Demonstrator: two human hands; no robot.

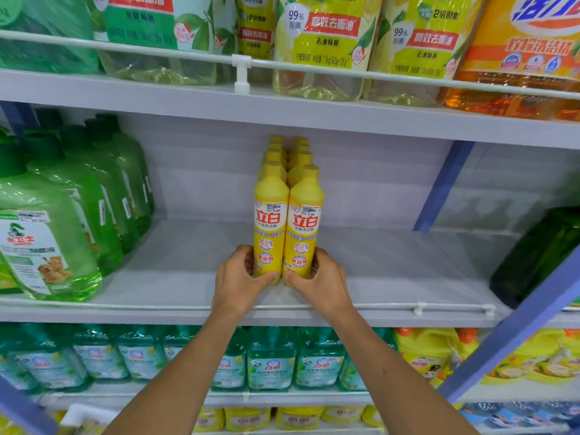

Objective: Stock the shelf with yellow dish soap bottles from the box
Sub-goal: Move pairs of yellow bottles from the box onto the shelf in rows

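A: Head view, taken from the left: what is stood on that side of the middle shelf (175,277)?

B: Large green jugs (47,240) are ranked there front to back, labels outward, so that the bay is filled in depth. A bare stretch of shelf is left between them and the yellow bottles.

A: And the left hand (240,279)?

B: It is wrapped around the base of the left front bottle (270,224), thumb across the front and fingers curled behind. A low hold is probably chosen so that the bottle can be slid upright without tipping.

A: Where are the yellow bottles kept?

B: Two files are formed mid-shelf, running back toward the rear wall, caps aligned. The front pair is pressed side by side, touching, labels faced outward for shoppers.

A: The right hand (317,277)?

B: It is closed on the base of the right front bottle (303,227) in mirrored fashion. By squeezing from both sides, the pair is apparently being squared up with the files behind.

A: Further right?

B: Bare shelf, then a dark green container (539,255) at the edge. The box is not seen.
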